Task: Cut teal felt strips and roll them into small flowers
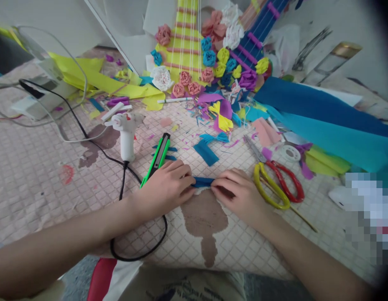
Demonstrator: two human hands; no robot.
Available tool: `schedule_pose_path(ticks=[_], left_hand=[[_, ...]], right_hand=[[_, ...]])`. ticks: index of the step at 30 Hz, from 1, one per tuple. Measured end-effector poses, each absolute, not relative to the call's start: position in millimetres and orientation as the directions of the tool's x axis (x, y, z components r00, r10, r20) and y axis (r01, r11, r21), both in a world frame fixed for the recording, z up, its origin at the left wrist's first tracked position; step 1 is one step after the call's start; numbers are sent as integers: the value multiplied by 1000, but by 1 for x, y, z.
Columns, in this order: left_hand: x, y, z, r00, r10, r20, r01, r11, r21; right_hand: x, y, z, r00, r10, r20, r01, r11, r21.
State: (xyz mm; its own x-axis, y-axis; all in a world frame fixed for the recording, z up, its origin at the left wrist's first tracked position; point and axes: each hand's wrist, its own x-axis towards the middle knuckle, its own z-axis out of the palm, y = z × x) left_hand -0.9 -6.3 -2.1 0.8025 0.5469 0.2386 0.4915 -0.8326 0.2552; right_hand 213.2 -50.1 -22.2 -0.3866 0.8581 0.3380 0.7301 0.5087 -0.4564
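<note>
A short strip of dark blue paper [202, 182] is stretched between my two hands, just above the table. My left hand [169, 186] pinches its left end, with the fingers pressed together. The right end is held between the thumb and fingers of my right hand [239, 192]. Right beyond them lie a blue paper piece [206, 154] and a pinched light blue piece [219, 138]. A green cutter [159, 156] rests beside my left hand, and scissors [271, 186] with yellow and red handles lie beside my right hand.
A white glue gun [127, 138] stands at the left, its black cable looping near my left forearm. Yellow [186, 46] and blue [256, 37] guitar shapes with paper flowers stand at the back. Blue paper sheets [325, 121] and a tape roll [289, 154] lie at the right.
</note>
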Motion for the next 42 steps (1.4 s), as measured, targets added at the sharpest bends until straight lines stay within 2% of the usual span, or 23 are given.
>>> schedule_pose_path(ticks=[6,19,28,42], left_hand=[[0,-6,-2,801,542,254,478,-834,275],[0,-8,0,800,561,212,493,-816,301],[5,-6,3,732,670,126,548,-688,475],[13,-3,4,669,740,75,645,-627,436]], right_hand=[[210,-49,-21,-322,894,311,708,445,-548],[210,-50,-16,-308,940,146,778,338,-530],[200,-51,-16,-191,967,170,830,252,-497],[197,-49,-14,-156,973,169,846,220,-486]])
